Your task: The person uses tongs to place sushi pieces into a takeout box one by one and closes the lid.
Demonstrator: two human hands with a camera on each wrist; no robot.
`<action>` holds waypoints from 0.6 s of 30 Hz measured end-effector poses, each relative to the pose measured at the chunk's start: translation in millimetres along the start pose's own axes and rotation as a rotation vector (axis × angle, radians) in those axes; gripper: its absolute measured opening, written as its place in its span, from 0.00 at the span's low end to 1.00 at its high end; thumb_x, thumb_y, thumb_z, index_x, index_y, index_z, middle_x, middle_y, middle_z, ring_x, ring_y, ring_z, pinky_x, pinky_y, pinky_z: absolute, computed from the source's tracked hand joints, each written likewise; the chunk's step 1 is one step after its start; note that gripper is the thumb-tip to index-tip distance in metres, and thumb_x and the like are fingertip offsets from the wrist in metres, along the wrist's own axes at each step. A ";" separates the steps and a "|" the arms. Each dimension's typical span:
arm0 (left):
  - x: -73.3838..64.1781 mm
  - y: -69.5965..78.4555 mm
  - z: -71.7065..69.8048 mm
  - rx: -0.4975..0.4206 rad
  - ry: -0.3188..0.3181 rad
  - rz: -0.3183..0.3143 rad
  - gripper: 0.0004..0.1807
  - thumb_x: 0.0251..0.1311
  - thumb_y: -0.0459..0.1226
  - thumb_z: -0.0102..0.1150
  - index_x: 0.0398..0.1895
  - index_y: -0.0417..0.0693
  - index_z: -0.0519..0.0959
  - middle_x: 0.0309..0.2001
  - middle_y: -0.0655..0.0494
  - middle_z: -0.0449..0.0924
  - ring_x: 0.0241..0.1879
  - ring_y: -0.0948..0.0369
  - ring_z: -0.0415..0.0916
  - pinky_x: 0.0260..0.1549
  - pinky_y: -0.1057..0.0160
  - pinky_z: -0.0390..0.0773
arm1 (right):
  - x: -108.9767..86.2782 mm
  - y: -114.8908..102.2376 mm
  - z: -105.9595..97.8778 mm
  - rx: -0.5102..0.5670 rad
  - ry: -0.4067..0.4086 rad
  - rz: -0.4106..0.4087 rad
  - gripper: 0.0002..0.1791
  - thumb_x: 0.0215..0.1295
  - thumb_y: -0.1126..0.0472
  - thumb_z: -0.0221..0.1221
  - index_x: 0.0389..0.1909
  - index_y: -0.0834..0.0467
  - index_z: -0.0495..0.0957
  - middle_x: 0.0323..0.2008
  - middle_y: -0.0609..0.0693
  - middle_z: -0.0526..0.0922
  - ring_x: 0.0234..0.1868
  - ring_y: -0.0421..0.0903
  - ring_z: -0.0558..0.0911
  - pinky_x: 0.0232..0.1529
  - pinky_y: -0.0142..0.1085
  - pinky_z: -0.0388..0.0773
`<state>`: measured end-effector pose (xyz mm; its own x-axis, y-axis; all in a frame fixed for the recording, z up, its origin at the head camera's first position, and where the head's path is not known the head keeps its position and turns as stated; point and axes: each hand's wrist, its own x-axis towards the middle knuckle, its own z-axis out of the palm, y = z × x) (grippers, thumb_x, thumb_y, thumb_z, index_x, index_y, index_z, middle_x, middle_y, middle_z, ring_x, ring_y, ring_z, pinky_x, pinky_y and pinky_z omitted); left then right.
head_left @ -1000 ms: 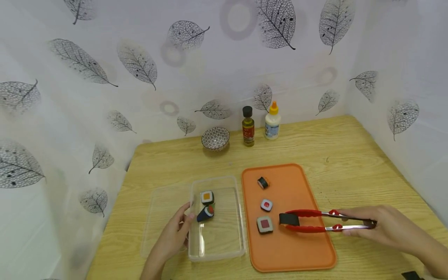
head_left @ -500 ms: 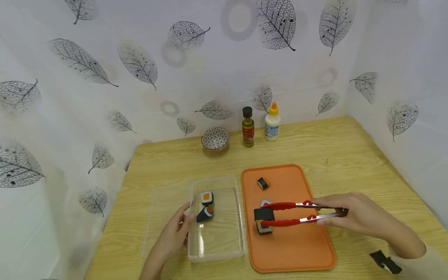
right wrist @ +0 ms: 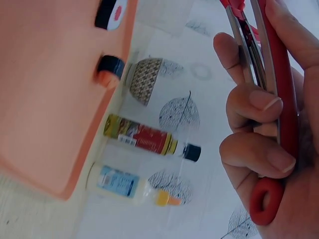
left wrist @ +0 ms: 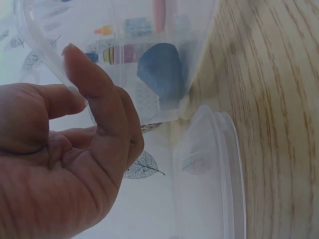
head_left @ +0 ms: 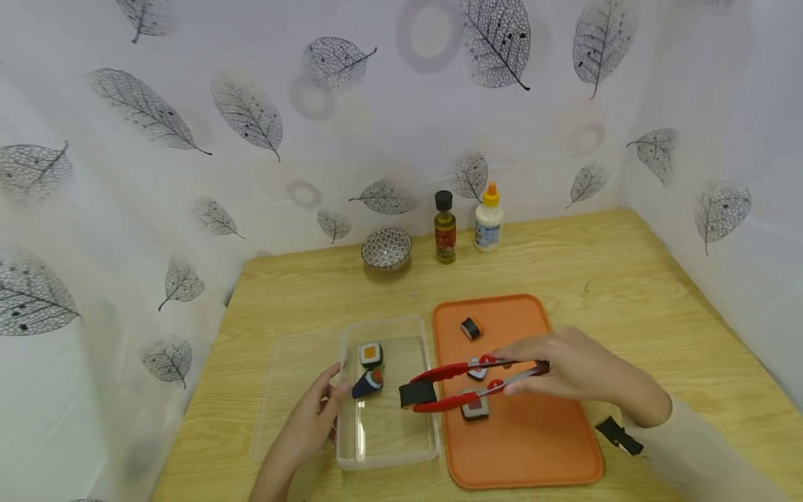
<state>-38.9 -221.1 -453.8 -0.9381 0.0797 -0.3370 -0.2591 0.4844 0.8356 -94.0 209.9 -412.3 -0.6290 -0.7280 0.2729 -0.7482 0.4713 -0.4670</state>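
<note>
My right hand grips red-tipped tongs; their red handle shows inside the curled fingers in the right wrist view. Between the tong tips is a black-wrapped sushi piece, held above the right side of a clear plastic container. My left hand holds the container's left rim with thumb and fingers. Inside the container lie a square sushi roll with an orange centre and a dark cone-shaped hand roll. The left wrist view shows the hand roll through the container wall.
An orange tray right of the container bears several sushi pieces, two partly covered by the tongs. A clear lid lies left. A patterned bowl, a dark-capped bottle and a white bottle stand at the back.
My right hand has carried the tongs and black-wrapped sushi piece left, from over the orange tray to over the container. The left hand has stayed at the rim.
</note>
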 end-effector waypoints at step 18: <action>1.9 -1.5 0.0 -0.003 0.001 0.019 0.32 0.82 0.44 0.51 0.82 0.44 0.59 0.40 0.45 0.74 0.22 0.61 0.74 0.17 0.62 0.83 | 64.9 -29.0 25.2 -0.156 -0.134 -0.149 0.24 0.67 0.35 0.65 0.54 0.46 0.89 0.47 0.37 0.92 0.37 0.32 0.88 0.28 0.22 0.79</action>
<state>-40.3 -221.7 -455.7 -0.9431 0.0875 -0.3208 -0.2423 0.4798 0.8432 -107.8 136.5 -402.3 -0.4837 -0.8496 0.2103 -0.8604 0.4176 -0.2922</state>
